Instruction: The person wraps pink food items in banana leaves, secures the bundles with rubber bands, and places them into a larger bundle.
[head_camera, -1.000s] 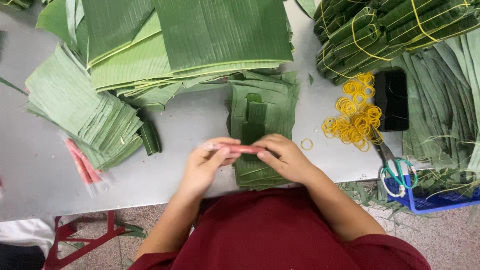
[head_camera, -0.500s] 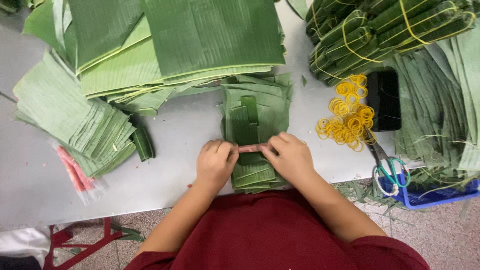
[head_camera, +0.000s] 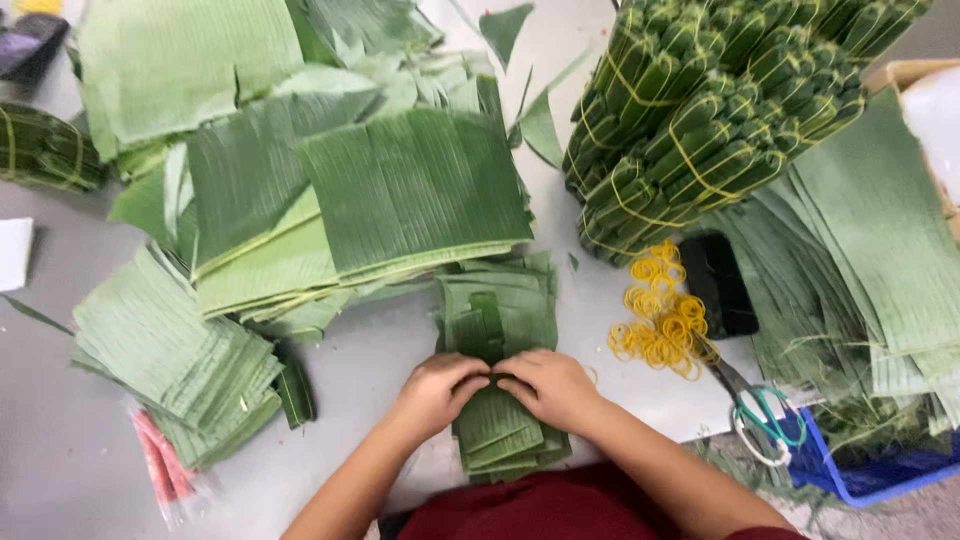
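My left hand (head_camera: 437, 391) and my right hand (head_camera: 548, 385) rest side by side on a small stack of narrow green leaf strips (head_camera: 500, 430) at the table's near edge. The fingertips of both hands meet and press down on the top of the stack. A pinkish stick seen between my fingers earlier is hidden now, so whether a hand still holds it cannot be told. More cut leaf pieces (head_camera: 497, 305) lie just beyond my hands.
Large green leaves (head_camera: 400, 190) lie piled at the centre and left. A fan of cut leaf sheets (head_camera: 170, 355) and a bag of pink sticks (head_camera: 160, 465) sit left. Yellow rubber bands (head_camera: 660, 315), scissors (head_camera: 760, 415), a black phone (head_camera: 718, 285) and tied leaf bundles (head_camera: 700, 110) are right.
My hands have come together and moved down onto the leaf stack. The pinkish stick held between them earlier is no longer visible.
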